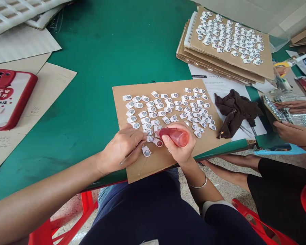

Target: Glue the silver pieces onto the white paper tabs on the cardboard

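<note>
My left hand (123, 143) is closed around a pair of thin metal tweezers (130, 154), their tips by the small pieces near the board's front. My right hand (185, 146) grips a red translucent squeeze bottle (177, 136), tilted with its nozzle end toward the left. Under both hands lies a brown cardboard sheet (140, 172) bearing many small white tags with round black-printed discs. One disc (158, 143) just below the bottle looks red. A single tag (146, 151) sits closest to me, beside the tweezers. What the tweezer tips touch is too small to tell.
At the back right, a stack of cardboard sheets (224, 69) carries more tags. A dark brown cloth (237, 109) lies on papers to the right. A phone in a red case (10, 98) rests on paper at left. A co-worker's hands (295, 131) work at far right.
</note>
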Action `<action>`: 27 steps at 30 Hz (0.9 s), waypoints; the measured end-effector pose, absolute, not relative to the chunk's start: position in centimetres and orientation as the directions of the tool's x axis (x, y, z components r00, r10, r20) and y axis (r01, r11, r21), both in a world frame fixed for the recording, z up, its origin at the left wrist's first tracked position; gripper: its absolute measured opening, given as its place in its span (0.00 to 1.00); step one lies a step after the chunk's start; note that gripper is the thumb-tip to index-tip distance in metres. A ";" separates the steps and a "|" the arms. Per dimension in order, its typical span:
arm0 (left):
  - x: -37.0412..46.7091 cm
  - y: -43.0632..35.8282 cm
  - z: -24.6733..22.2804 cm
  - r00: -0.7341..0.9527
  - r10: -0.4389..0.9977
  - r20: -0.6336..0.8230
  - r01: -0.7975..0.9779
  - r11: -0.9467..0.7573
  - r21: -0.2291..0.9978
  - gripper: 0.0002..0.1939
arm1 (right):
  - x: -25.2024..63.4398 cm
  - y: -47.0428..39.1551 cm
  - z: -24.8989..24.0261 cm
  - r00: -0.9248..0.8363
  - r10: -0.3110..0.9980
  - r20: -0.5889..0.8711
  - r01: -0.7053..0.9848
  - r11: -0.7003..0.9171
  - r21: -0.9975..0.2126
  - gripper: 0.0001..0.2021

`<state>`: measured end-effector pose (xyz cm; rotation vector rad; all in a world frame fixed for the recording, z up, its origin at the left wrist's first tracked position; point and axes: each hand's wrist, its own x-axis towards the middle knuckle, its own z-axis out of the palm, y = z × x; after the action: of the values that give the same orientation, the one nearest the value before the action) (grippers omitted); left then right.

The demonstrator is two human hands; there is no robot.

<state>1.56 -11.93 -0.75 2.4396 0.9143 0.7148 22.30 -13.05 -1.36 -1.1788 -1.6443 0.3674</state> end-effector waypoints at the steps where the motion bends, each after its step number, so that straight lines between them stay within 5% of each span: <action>1: 1.5 -11.9 -0.8 0.648 0.695 0.313 0.468 -0.687 0.556 0.06 | 22.3 -13.1 -1.4 0.016 0.832 0.555 0.514 0.469 -0.718 0.13; 27: 1.4 -11.8 -1.0 0.650 0.705 0.285 0.463 -0.664 0.588 0.07 | 22.4 -13.1 -1.5 0.013 0.837 0.547 0.514 0.464 -0.721 0.11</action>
<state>1.43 -11.83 -1.02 2.3990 0.9125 0.6936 22.39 -13.11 -1.48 -1.1864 -1.6470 0.3781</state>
